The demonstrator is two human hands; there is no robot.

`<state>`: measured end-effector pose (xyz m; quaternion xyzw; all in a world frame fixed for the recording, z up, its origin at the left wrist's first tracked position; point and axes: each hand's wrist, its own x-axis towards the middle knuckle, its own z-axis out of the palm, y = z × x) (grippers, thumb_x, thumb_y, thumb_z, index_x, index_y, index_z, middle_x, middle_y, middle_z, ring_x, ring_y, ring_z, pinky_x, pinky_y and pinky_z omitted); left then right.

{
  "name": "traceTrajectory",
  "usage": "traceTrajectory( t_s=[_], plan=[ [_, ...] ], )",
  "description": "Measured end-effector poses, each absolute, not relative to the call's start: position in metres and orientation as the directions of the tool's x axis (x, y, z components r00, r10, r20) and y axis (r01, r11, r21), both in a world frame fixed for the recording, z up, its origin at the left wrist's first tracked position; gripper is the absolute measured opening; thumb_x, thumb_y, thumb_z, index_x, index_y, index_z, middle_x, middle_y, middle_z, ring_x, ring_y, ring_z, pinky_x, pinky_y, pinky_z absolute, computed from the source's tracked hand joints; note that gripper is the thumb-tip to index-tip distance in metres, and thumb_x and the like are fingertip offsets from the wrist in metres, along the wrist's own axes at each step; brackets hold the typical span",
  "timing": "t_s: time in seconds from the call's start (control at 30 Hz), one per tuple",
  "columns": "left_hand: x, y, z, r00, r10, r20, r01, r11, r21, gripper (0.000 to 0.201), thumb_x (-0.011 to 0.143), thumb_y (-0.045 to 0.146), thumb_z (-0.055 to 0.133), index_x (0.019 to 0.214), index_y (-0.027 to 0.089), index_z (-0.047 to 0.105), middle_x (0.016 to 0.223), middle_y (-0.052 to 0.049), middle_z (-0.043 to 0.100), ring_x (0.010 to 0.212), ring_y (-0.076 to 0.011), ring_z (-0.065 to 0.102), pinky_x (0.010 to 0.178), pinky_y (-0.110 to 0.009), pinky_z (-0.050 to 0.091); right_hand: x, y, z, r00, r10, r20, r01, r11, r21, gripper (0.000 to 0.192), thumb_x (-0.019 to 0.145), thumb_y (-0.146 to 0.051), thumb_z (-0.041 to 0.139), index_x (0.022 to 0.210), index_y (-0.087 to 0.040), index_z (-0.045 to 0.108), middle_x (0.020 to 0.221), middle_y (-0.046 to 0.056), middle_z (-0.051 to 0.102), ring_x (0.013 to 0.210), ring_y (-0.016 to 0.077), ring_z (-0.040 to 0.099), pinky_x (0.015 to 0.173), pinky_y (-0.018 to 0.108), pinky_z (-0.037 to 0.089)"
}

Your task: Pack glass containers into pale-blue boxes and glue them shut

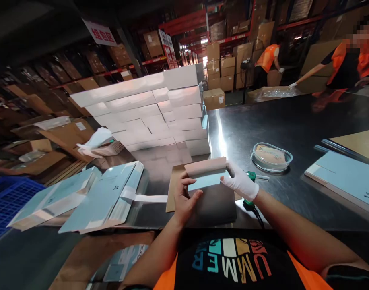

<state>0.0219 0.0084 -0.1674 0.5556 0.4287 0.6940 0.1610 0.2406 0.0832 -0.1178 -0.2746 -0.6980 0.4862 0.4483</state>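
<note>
Head view: a flat carton blank point(206, 174), pale blue inside and brown on its turned-over flap, sits mid-fold between both hands just above a dark sheet point(216, 205) on the worktop point(293, 121). My bare left hand point(184, 199) pinches the blank's near left edge, thumb on top; my gloved right hand point(240, 183) closes on its right end, so each grip is narrow and holding the blank. I judge the step to be folding the flap over to form a box, and the next move calls for a firm crease along that fold with the corners kept square. Just right lie a green-handled tool point(254, 176) and a clear lidded dish point(271, 156). Left, unfolded blue blanks point(106, 195) fan out; behind rises a stack of white boxes point(160, 108). Far right, co-workers in orange vests point(347, 60) reach over cardboard.
</note>
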Motion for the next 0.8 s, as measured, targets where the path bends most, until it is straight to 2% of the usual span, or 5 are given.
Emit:
traceTrajectory(
  t_s=[0.13, 0.33, 0.57, 0.67, 0.8],
  plan=[
    [0.017, 0.014, -0.165, -0.27, 0.642, 0.718, 0.179, -0.699, 0.693, 0.05, 0.083, 0.056, 0.091, 0.114, 0.025, 0.068, 0.113, -0.008, 0.074, 0.118, -0.0282, 0.074, 0.106, -0.045, 0.056, 0.264, 0.079, -0.131, -0.497, 0.669, 0.553, -0.019, 0.629, -0.777, 0.042, 0.087, -0.047, 0.087, 0.118, -0.022, 0.073, 0.158, 0.016, 0.06, 0.146, 0.0328, 0.059, 0.123, 0.053, 0.045],
    [0.004, 0.008, -0.151, 0.058, 0.591, 0.804, 0.271, -0.785, 0.557, 0.022, 0.098, 0.045, 0.078, 0.111, 0.029, 0.084, 0.112, -0.01, 0.083, 0.125, -0.0334, 0.074, 0.108, -0.058, 0.058, 0.27, 0.067, -0.132, -0.559, 0.511, 0.653, -0.056, 0.763, -0.645, 0.024, 0.106, -0.034, 0.066, 0.128, -0.032, 0.078, 0.147, 0.011, 0.071, 0.142, 0.0268, 0.063, 0.122, 0.053, 0.048],
    [0.002, 0.01, -0.162, -0.038, 0.654, 0.755, 0.242, -0.727, 0.642, 0.041, 0.099, 0.053, 0.075, 0.134, 0.033, 0.077, 0.136, -0.012, 0.078, 0.142, -0.0339, 0.065, 0.118, -0.056, 0.053, 0.261, 0.051, -0.171, -0.517, 0.825, 0.228, 0.153, 0.351, -0.924, 0.112, 0.07, -0.036, 0.091, 0.168, -0.023, 0.04, 0.155, 0.019, 0.062, 0.14, 0.0378, 0.064, 0.112, 0.051, 0.059],
    [-0.009, 0.019, -0.175, -0.189, 0.738, 0.648, 0.23, -0.609, 0.76, 0.078, 0.094, 0.07, 0.072, 0.158, 0.03, 0.056, 0.164, -0.018, 0.058, 0.156, -0.0352, 0.052, 0.128, -0.054, 0.044, 0.264, 0.066, -0.169, -0.416, 0.901, 0.127, 0.098, 0.183, -0.978, 0.094, 0.075, -0.04, 0.085, 0.158, -0.021, 0.046, 0.134, 0.017, 0.074, 0.122, 0.0349, 0.075, 0.104, 0.049, 0.063],
    [-0.056, 0.016, -0.183, -0.433, 0.739, 0.515, 0.363, -0.38, 0.851, 0.076, 0.092, 0.072, 0.071, 0.149, 0.022, 0.059, 0.159, -0.021, 0.059, 0.15, -0.0368, 0.057, 0.126, -0.053, 0.046, 0.279, 0.146, -0.131, 0.091, 0.991, 0.096, 0.123, 0.085, -0.989, 0.071, 0.079, -0.039, 0.082, 0.141, -0.019, 0.055, 0.122, 0.013, 0.077, 0.106, 0.029, 0.077, 0.091, 0.04, 0.066]
  ],
)
